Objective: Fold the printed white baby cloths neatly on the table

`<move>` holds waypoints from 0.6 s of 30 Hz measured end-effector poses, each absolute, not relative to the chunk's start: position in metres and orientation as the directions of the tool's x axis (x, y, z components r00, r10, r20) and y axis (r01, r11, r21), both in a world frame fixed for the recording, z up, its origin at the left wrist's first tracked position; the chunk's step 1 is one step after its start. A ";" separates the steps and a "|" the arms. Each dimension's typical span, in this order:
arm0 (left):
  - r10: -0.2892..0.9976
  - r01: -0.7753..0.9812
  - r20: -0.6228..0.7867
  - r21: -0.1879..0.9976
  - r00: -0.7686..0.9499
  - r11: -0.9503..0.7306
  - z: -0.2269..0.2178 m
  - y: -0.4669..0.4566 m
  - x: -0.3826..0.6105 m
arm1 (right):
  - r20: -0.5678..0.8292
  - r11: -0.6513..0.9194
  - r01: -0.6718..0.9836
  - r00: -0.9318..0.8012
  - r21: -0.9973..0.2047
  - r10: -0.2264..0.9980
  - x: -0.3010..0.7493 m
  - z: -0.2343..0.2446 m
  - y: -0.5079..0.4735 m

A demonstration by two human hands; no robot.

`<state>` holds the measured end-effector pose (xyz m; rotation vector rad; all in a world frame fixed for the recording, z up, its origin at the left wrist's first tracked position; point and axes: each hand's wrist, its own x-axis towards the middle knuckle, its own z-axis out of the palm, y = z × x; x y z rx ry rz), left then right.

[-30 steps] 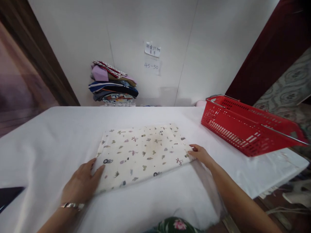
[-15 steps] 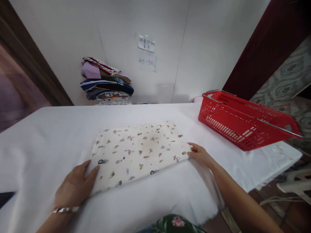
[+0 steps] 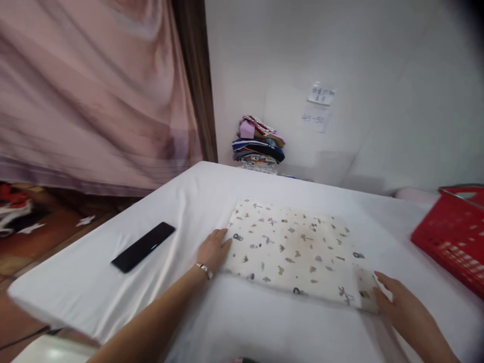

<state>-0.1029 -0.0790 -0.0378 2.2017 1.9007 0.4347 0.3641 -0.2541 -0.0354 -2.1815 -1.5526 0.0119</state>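
Observation:
A folded cream cloth (image 3: 295, 249) with small printed motifs lies flat on the white-covered table (image 3: 189, 201). My left hand (image 3: 213, 250), a bracelet at its wrist, rests with fingers together against the cloth's left edge. My right hand (image 3: 401, 305) lies at the cloth's near right corner, fingers stretched toward it and touching the edge. Neither hand lifts the cloth.
A black phone (image 3: 143, 246) lies on the table to the left. A stack of folded clothes (image 3: 259, 145) sits by the white wall at the back. A red basket (image 3: 454, 237) stands at the right. A pink curtain (image 3: 94, 96) hangs at the left.
The view has swung left, bringing the phone and the curtain into sight and pushing the basket to the right edge. Both hands stay at the cloth's left and right ends.

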 end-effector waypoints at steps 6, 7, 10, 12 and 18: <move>0.962 0.915 0.135 0.301 0.238 -0.269 -0.016 -0.058 -0.084 | 0.285 0.012 0.937 0.094 -0.350 0.954 0.303 -0.018 -0.210; 0.947 0.906 0.158 0.284 0.279 -0.314 -0.013 -0.055 -0.077 | 0.266 0.035 0.943 0.057 -0.330 0.962 0.298 -0.021 -0.203; 0.920 0.884 0.116 0.254 0.374 -0.392 -0.009 -0.053 -0.064 | 0.177 0.037 0.972 0.005 -0.232 0.984 0.297 -0.044 -0.190; 0.925 0.885 0.019 0.282 0.380 -0.370 -0.011 -0.052 -0.063 | 0.134 0.001 0.987 0.021 -0.159 0.991 0.304 -0.061 -0.187; 0.931 0.867 -0.051 0.385 0.362 -0.316 -0.021 -0.042 -0.074 | 0.115 -0.014 0.998 0.021 -0.055 0.993 0.315 -0.083 -0.189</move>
